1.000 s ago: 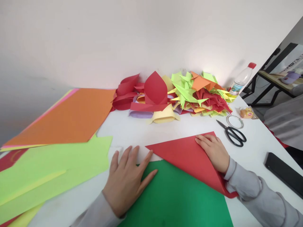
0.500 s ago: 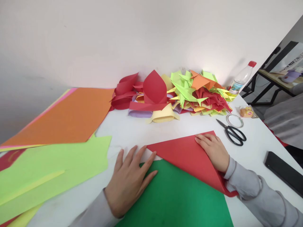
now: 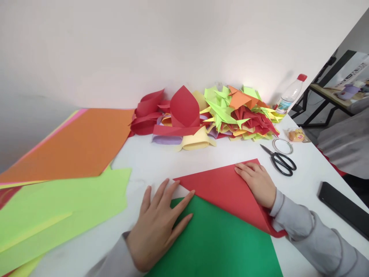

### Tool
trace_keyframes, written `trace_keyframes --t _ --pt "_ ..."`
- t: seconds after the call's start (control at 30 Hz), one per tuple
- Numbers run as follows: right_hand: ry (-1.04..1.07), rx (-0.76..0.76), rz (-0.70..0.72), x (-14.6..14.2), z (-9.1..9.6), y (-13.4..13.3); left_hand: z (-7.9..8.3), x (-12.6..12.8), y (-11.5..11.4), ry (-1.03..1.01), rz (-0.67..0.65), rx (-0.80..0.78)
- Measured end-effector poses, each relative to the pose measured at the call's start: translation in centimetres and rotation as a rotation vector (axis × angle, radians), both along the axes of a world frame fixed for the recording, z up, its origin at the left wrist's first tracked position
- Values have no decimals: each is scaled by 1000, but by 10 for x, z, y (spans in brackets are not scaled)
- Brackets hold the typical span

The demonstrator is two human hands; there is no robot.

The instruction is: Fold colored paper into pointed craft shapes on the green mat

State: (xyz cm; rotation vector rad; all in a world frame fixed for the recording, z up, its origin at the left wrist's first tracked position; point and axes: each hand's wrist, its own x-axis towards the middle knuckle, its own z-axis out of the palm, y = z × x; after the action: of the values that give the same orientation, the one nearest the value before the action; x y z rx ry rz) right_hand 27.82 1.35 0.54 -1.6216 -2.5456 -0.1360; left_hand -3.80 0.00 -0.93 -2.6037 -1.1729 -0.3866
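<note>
All fingers of my left hand (image 3: pixel 161 227) splay loosely over the green sheet (image 3: pixel 227 238); the red sheet (image 3: pixel 219 184) spans from their tips to beneath my right hand (image 3: pixel 256 184), thumb hidden, so its grip I cannot tell.

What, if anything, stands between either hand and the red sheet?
Nothing visible does: the right hand lies directly on the red sheet; the left hand is at its left corner, partly over the green sheet.

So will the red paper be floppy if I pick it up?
Probably bendy: the red paper curls near the right sleeve. It looks thin, so it's likely light. It may spring open, since that part isn't flat.
</note>
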Motion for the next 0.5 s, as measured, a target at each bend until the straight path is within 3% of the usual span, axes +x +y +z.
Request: trace_keyframes --t 0.3,0.5 --pt "17 -4 18 0 1 0 -1 4 -1 -37 -28 -43" --pt "37 -8 20 0 3 0 4 3 -2 62 -46 -45"
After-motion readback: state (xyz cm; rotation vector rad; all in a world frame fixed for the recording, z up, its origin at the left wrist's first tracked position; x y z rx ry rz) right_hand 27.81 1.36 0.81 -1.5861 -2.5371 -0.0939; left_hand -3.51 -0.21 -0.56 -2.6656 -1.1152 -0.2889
